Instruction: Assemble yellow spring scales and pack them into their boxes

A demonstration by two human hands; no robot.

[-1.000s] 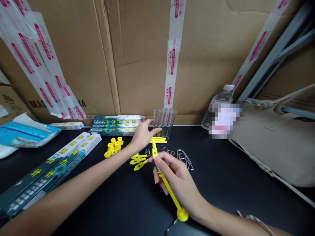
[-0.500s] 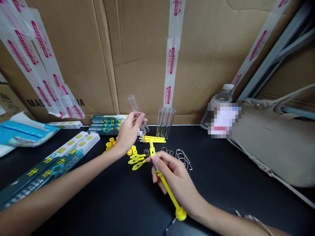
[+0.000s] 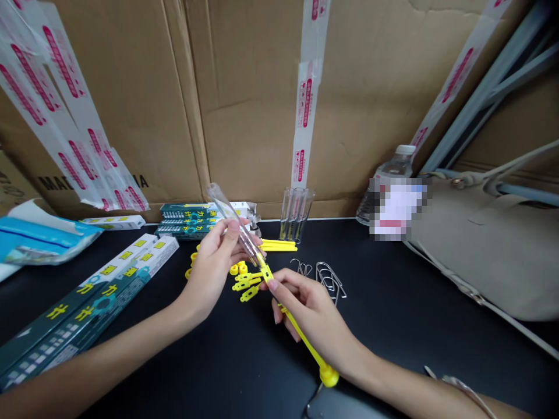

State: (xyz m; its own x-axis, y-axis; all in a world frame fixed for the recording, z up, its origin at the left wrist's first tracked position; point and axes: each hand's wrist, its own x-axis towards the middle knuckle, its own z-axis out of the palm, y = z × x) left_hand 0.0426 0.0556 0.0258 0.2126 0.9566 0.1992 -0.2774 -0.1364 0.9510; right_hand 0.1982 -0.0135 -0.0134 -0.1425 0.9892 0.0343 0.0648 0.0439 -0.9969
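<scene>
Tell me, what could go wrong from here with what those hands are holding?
The clear tube in the left hand meets the tip of the yellow rod in the right hand. If the two line up badly, the rod might jam or the tube might slip from the fingers. The small yellow parts lie just beneath the hands, so a slip could knock them about.

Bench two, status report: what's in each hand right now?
Left hand: clear tube, lower end at the yellow rod. Right hand: gripping that rod. Loose yellow parts between the hands.
</scene>
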